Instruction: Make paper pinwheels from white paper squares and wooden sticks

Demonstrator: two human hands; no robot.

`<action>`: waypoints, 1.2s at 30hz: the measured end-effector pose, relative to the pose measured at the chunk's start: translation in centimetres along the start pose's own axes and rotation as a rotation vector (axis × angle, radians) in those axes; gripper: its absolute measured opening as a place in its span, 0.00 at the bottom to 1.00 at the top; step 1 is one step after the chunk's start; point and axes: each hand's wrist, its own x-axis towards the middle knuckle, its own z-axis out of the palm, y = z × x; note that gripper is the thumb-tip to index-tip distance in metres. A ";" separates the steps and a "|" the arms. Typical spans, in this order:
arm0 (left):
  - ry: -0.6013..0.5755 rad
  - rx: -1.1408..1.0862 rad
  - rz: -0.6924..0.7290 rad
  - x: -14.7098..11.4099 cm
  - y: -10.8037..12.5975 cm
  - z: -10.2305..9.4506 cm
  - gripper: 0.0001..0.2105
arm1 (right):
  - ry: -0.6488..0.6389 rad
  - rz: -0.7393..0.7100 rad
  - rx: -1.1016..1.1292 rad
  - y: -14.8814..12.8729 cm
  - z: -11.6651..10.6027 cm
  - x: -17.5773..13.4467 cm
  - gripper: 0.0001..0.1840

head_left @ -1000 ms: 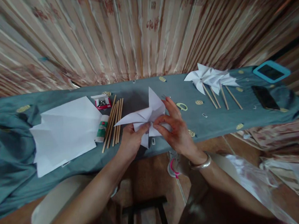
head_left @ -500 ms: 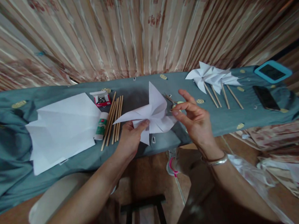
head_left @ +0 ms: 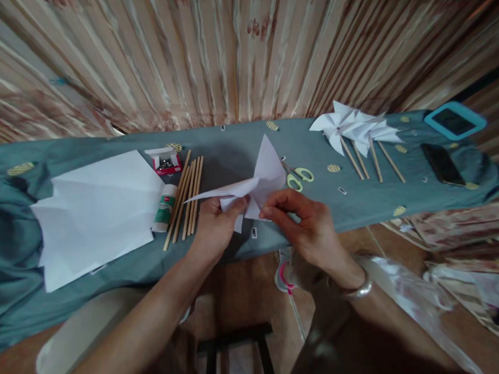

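Observation:
A folded white paper pinwheel [head_left: 269, 168] is held up above the cloth-covered table, its points standing out. My left hand [head_left: 220, 223] pinches it between thumb and fingers at its lower left. At its lower right edge is my right hand [head_left: 303, 217], thumb and forefinger pressed together against the paper. Whether something small sits in that pinch cannot be made out. Just behind my right hand lie scissors [head_left: 295, 179] with light green handles. To the left of my left hand are several wooden sticks [head_left: 188, 200] and a green-and-white glue stick [head_left: 165, 209].
White paper sheets [head_left: 101, 214] spread over the left of the blue-green cloth [head_left: 229, 143]. A small red box [head_left: 165, 161] of dark metal pieces stands open behind the sticks. Finished pinwheels [head_left: 356, 125], a phone [head_left: 442, 164] and a blue-framed tablet [head_left: 455, 120] lie right.
My right hand has come down and left, from beside the pinwheel to its lower right edge. The pinwheel has tilted, and the scissors show more fully.

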 end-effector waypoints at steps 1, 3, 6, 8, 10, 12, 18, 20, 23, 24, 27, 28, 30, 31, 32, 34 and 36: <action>0.004 0.031 0.011 -0.1 0.1 0.0 0.06 | -0.016 -0.003 -0.011 0.0 0.2 0.0 0.04; 0.003 0.084 0.023 -0.1 0.1 -0.1 0.05 | -0.033 -0.003 -0.037 0.1 0.5 0.0 0.04; -0.017 0.149 0.016 -0.2 0.0 -0.2 0.04 | -0.037 0.006 -0.091 0.3 0.6 0.2 0.04; -0.030 0.176 0.019 -0.2 -0.1 -0.2 0.03 | -0.037 0.007 -0.120 0.3 0.6 0.3 0.03; -0.035 0.179 0.023 -0.3 -0.1 -0.1 0.03 | -0.038 0.011 -0.131 0.2 0.7 0.5 0.03; -0.038 0.160 0.002 -0.4 0.0 0.0 0.03 | -0.038 0.015 -0.127 0.1 0.8 0.6 0.04; -0.051 0.038 -0.046 -0.6 0.4 0.3 0.04 | -0.031 0.014 -0.113 0.3 0.9 0.5 0.04; -0.060 0.015 -0.038 -0.7 0.4 0.3 0.03 | -0.039 0.029 -0.102 0.4 0.9 0.5 0.04; -0.063 -0.015 -0.061 -0.7 0.5 0.4 0.05 | -0.050 0.047 -0.098 0.6 0.9 0.5 0.05; -0.061 -0.022 -0.075 -0.7 0.5 0.5 0.06 | -0.049 0.048 -0.098 0.7 0.9 0.5 0.06; -0.051 -0.032 -0.090 -0.7 0.6 0.5 0.05 | -0.043 0.044 -0.096 0.7 0.9 0.6 0.06; -0.051 -0.028 -0.086 -0.7 0.5 0.5 0.05 | -0.043 0.041 -0.096 0.6 0.9 0.6 0.06; -0.057 -0.014 -0.068 -0.6 0.4 0.4 0.05 | -0.047 0.033 -0.099 0.6 0.8 0.6 0.06; -0.064 -0.005 -0.057 -0.6 0.4 0.3 0.05 | -0.051 0.030 -0.101 0.6 0.8 0.6 0.06; -0.071 0.002 -0.046 -0.6 0.3 0.3 0.06 | -0.053 0.028 -0.102 0.6 0.8 0.6 0.06; -0.080 0.012 -0.027 -0.6 0.3 0.2 0.06 | -0.058 0.028 -0.101 0.5 0.8 0.6 0.06; -0.080 0.018 -0.019 -0.5 0.3 0.2 0.06 | -0.063 0.036 -0.096 0.6 0.8 0.6 0.06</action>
